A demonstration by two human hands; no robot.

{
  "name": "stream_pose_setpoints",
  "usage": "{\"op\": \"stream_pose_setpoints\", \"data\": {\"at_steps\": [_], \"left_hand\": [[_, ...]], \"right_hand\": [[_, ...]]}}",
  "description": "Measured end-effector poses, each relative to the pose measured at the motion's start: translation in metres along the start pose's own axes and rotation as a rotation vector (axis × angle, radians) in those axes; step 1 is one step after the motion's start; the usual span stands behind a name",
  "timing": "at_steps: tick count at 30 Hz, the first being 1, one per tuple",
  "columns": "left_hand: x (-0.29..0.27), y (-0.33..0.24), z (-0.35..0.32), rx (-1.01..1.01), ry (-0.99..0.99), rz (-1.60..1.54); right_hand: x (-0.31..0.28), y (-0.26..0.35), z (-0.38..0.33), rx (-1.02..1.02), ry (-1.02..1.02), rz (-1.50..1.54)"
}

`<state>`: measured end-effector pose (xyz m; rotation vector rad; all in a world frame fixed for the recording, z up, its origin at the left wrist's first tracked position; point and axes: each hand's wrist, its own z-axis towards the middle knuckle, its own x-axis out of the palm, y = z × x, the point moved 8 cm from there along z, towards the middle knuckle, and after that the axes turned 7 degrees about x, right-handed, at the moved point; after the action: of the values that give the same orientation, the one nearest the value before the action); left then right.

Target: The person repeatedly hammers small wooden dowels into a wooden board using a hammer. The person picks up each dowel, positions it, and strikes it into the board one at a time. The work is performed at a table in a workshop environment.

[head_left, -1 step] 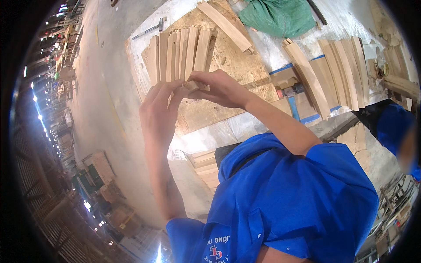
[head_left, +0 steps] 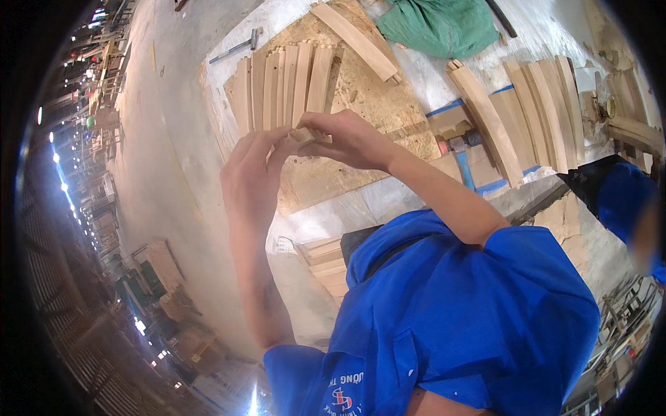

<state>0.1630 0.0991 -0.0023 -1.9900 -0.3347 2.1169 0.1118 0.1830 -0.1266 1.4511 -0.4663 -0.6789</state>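
Note:
Both of my hands meet over the near side of a particleboard panel [head_left: 380,104]. Between their fingertips is the end of a pale wooden piece [head_left: 302,136]; how long it is I cannot tell, since the fingers hide the rest. My left hand [head_left: 251,163] pinches it from the left, its fingers bent. From the right, my right hand [head_left: 350,142] grips the same end with thumb and fingers closed. Just beyond the hands, several narrow wooden slats [head_left: 274,87] lie side by side on the panel. A wider wooden slat [head_left: 355,41] lies slantwise farther off.
A T-shaped metal tool [head_left: 236,48] lies at the far left. Right of the panel are a hammer with a blue handle [head_left: 464,170] and several curved wooden slats [head_left: 548,114]. A green sack [head_left: 438,28] sits at the back. Another person's blue sleeve [head_left: 617,197] shows at the right.

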Motion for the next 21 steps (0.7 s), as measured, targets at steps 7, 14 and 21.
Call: {"op": "stream_pose_setpoints", "data": {"at_steps": [7,14,21], "left_hand": [[-0.004,-0.025,0.006,0.256,-0.105,0.132],[0.004,0.007,0.0,0.08,-0.134,0.014],[0.006,0.003,0.016,0.09,-0.103,-0.053]], "right_hand": [[-0.009,0.002,0.001,-0.035,-0.032,0.042],[-0.003,-0.006,-0.002,-0.002,-0.067,0.021],[-0.015,0.001,0.002,0.053,-0.033,0.031]]}}
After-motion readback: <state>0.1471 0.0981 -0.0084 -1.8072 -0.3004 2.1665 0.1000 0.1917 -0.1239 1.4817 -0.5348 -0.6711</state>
